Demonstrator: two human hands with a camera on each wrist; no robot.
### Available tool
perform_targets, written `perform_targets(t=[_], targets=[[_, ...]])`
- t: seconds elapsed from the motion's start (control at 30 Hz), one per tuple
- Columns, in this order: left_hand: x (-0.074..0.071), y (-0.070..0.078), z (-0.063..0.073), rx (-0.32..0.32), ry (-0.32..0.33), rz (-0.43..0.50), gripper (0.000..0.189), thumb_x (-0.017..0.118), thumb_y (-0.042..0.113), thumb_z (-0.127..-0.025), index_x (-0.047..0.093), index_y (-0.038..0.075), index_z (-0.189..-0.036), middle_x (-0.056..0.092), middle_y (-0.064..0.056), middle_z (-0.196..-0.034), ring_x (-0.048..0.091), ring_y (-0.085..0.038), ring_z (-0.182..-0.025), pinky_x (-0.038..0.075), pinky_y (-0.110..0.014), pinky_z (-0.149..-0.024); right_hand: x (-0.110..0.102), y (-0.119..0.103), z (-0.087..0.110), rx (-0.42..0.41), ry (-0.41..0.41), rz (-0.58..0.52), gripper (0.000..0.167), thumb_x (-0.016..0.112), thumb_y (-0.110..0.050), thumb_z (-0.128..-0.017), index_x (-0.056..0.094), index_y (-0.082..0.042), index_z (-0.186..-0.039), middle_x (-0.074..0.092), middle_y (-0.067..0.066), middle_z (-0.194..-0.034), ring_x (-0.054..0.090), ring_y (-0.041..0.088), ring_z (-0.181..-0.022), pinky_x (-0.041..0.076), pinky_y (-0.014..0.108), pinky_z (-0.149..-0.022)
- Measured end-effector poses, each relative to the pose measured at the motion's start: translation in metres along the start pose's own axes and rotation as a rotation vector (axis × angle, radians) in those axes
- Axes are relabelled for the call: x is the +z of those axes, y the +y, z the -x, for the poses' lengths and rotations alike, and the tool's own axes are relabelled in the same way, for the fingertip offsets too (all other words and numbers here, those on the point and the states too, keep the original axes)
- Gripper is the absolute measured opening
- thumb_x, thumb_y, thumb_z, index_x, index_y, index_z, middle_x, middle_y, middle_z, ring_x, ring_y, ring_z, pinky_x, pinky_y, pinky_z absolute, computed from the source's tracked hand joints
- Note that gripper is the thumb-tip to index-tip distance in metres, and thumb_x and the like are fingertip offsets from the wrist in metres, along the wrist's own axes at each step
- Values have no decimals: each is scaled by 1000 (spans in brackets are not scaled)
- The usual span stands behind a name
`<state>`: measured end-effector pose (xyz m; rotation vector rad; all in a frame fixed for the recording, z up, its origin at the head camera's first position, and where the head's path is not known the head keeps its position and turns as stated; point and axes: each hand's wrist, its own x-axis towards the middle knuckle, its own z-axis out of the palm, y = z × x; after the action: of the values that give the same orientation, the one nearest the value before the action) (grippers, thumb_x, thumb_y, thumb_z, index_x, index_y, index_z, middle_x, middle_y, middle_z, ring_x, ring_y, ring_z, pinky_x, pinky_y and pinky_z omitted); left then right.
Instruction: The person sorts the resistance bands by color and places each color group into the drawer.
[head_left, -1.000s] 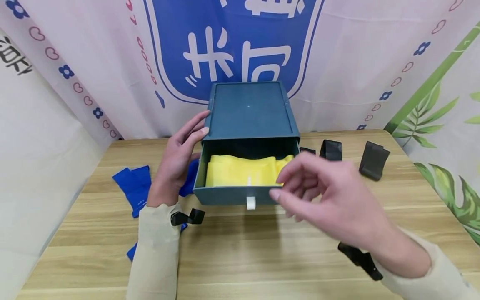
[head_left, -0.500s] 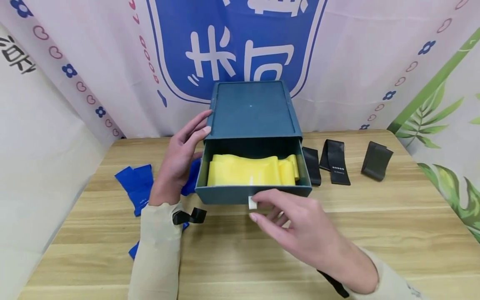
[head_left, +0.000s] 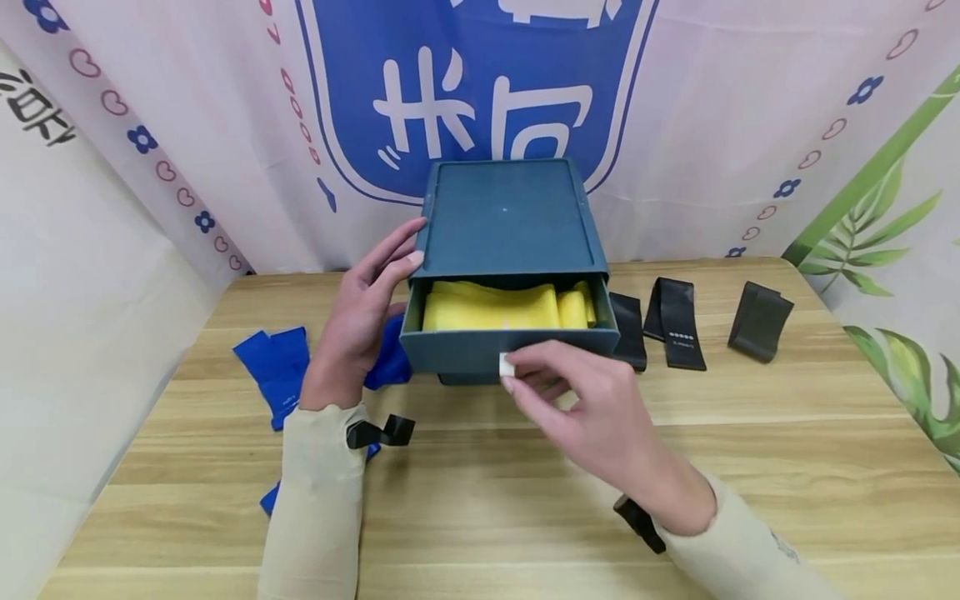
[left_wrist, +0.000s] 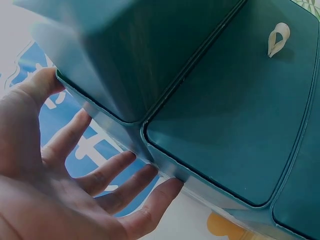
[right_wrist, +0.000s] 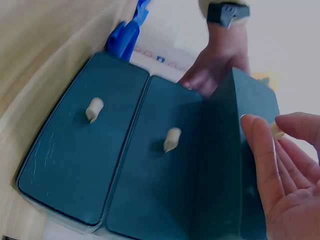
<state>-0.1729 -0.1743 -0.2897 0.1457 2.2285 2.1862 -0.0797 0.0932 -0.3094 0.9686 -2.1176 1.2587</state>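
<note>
A dark teal drawer cabinet [head_left: 510, 221] stands at the back middle, its top drawer [head_left: 456, 353] pulled partway out. Inside that drawer lie yellow resistance bands [head_left: 491, 308]. My right hand [head_left: 592, 408] pinches the white pull tab [head_left: 506, 365] between thumb and fingers; the tab [right_wrist: 276, 131] also shows in the right wrist view. Against the cabinet's left side rests my left hand [head_left: 358, 321], with its fingers [left_wrist: 117, 172] extended along the wall in the left wrist view. Below, two lower drawers [right_wrist: 75, 160] sit closed, each with its own tab.
Blue bands [head_left: 277, 367] lie on the wooden table [head_left: 465, 517] at the left, some partly behind the left arm. Several black bands [head_left: 760, 321] lie to the cabinet's right. A printed curtain [head_left: 697, 125] hangs close behind.
My right hand has come left from the drawer's right corner to the tab and pinched it. The top drawer has slid partway in. My left hand stays at the cabinet's side.
</note>
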Motion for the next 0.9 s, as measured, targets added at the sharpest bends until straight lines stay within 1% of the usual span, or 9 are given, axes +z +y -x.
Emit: perform_targets(t=[0.13,0.27,0.37,0.43,0.6,0.73,0.8,0.9], targets=[[0,-1,0,6,-3,1,49,62,41,-108,55,41,-156,48,2,-168,47,-25,-149,42,-68,-120,0,11,-8,61,-2,3,20,82,-3,-92,78,-9,-111,82,2,-94,78,9,-78,61,17,-67],[0,0,0,18,-6,-4,49,60,40,-109,54,40,-158,48,2,-168,48,-24,-149,45,-66,-118,2,17,-15,132,-11,10,19,81,-9,-95,78,-11,-114,82,0,-97,77,8,-81,62,20,-69],[0,-1,0,28,-3,-4,48,59,39,-110,54,40,-158,48,1,-168,48,-23,-147,47,-65,-115,4,20,-20,177,-5,4,19,81,-10,-96,78,-11,-115,82,1,-98,78,8,-83,63,22,-69],[-1,0,1,33,2,-5,48,60,39,-110,54,39,-158,48,0,-168,47,-23,-148,45,-66,-116,6,23,-24,197,2,4,19,81,-12,-96,78,-12,-115,82,1,-99,78,9,-83,63,23,-69],[-6,-2,4,42,18,-6,48,59,38,-110,55,39,-158,48,0,-168,47,-24,-148,46,-67,-114,12,30,-33,242,0,-14,19,81,-14,-97,77,-12,-116,82,1,-99,78,9,-84,63,23,-70],[-4,-3,3,48,11,-9,48,60,37,-110,55,39,-157,50,1,-166,51,-24,-146,47,-67,-113,13,32,-32,286,5,-23,20,80,-14,-98,77,-14,-117,81,0,-100,77,7,-84,62,21,-71],[-3,-3,3,51,0,-11,48,60,37,-110,55,39,-157,50,1,-166,53,-24,-146,48,-66,-113,13,32,-29,277,27,-21,23,81,-12,-97,77,-14,-119,81,-1,-99,77,6,-82,61,19,-70],[-3,0,4,50,0,-15,48,60,38,-110,54,39,-158,51,1,-166,52,-25,-147,48,-67,-113,15,34,-24,206,71,-13,25,81,-8,-95,75,-10,-119,81,1,-95,76,7,-77,59,17,-67]])
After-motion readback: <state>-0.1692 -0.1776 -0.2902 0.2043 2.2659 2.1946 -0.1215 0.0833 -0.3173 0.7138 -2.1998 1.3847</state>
